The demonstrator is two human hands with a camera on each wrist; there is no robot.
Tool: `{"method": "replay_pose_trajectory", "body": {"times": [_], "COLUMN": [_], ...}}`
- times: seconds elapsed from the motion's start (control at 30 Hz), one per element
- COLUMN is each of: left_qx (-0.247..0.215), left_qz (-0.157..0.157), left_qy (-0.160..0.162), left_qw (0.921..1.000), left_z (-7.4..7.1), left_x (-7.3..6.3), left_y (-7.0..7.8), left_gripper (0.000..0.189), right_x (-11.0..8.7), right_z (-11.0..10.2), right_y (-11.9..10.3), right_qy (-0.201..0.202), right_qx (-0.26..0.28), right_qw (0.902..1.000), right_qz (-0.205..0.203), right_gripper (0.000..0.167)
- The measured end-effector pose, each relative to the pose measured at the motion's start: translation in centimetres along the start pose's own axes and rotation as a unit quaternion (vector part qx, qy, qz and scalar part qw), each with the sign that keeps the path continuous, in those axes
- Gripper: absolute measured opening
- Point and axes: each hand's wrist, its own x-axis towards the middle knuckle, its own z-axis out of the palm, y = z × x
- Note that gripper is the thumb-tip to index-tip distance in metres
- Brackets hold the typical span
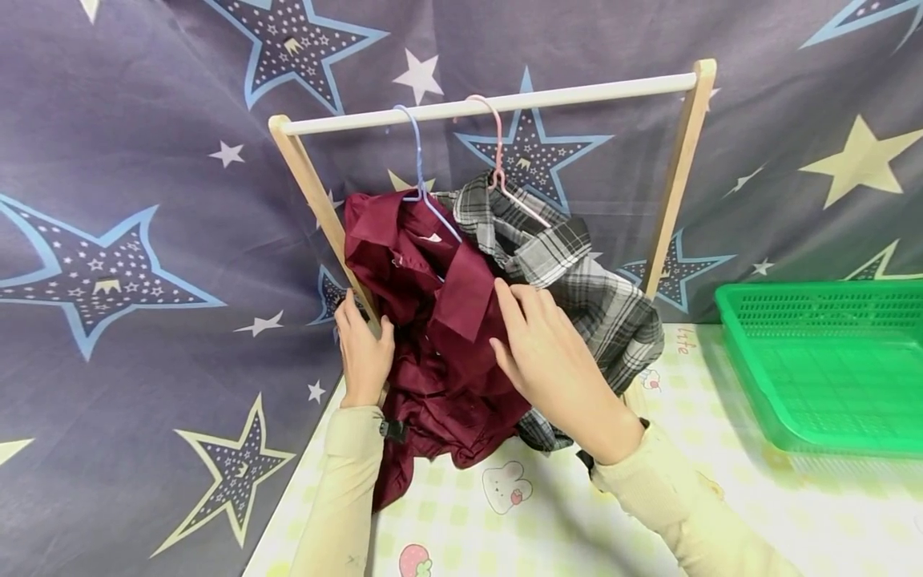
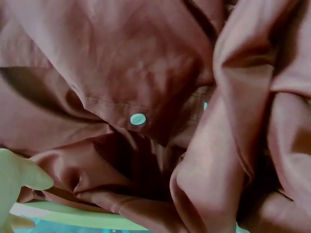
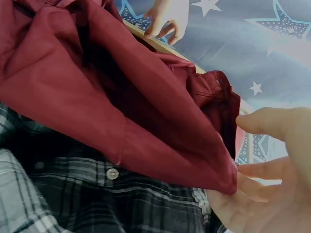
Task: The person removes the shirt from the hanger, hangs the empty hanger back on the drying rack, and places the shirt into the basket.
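A maroon shirt (image 1: 461, 296) hangs on a blue hanger (image 1: 421, 156) from the white rail. My right hand (image 1: 555, 353) is at the right side of its collar, fingertips against the cloth; in the right wrist view, thumb and fingers (image 3: 265, 167) stand apart at the collar's edge. My left hand (image 1: 365, 353) is by the rack's left wooden post (image 1: 313, 188), fingers on its outer side and thumb beside the shirt. The left wrist view shows that thumb (image 2: 36, 175) close to maroon folds, above a white button (image 2: 138, 119).
A grey plaid shirt (image 1: 613, 304) hangs on a pink hanger (image 1: 497, 136) just right of the maroon one, partly covered by it. The white rail (image 1: 606, 94) spans two wooden posts. A green basket (image 1: 750, 377) stands on the checked tablecloth (image 1: 577, 513) at right. A star-patterned curtain (image 1: 144, 336) backs everything.
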Motion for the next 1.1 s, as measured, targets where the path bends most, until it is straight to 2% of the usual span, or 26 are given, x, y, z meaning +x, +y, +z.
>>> {"method": "replay_pose_trajectory", "body": {"times": [0.2, 0.43, 0.63, 0.77, 0.97, 1.1], "left_qx": [-0.021, -0.068, -0.096, -0.109, -0.099, -0.084], "left_qz": [-0.013, -0.035, -0.041, -0.046, -0.050, -0.049], "left_qy": [0.006, 0.013, 0.043, 0.055, 0.078, 0.085], "left_qw": [0.9997, 0.9970, 0.9936, 0.9914, 0.9908, 0.9915], "left_z": [0.6, 0.6, 0.2, 0.2, 0.5, 0.4], "left_x": [0.7, 1.4, 2.2, 2.5, 2.9, 3.2], "left_y": [-0.3, 0.1, -0.1, -0.4, -0.7, -0.9], "left_gripper": [0.069, 0.057, 0.041, 0.037, 0.034, 0.032], "right_x": [0.6, 1.0, 1.8, 2.2, 2.5, 2.7], "right_z": [-0.2, 0.3, 1.3, 1.9, 2.8, 3.3], "right_y": [-0.2, -0.7, -1.2, -1.4, -1.9, -2.1], "right_qy": [0.005, 0.040, 0.072, 0.087, 0.109, 0.118], "right_qx": [-0.006, -0.012, -0.015, -0.016, -0.047, -0.063], "right_qw": [1.0000, 0.9983, 0.9952, 0.9933, 0.9898, 0.9877], "right_qz": [-0.003, 0.040, 0.064, 0.075, 0.078, 0.081], "right_gripper": [0.058, 0.051, 0.047, 0.047, 0.037, 0.038]}}
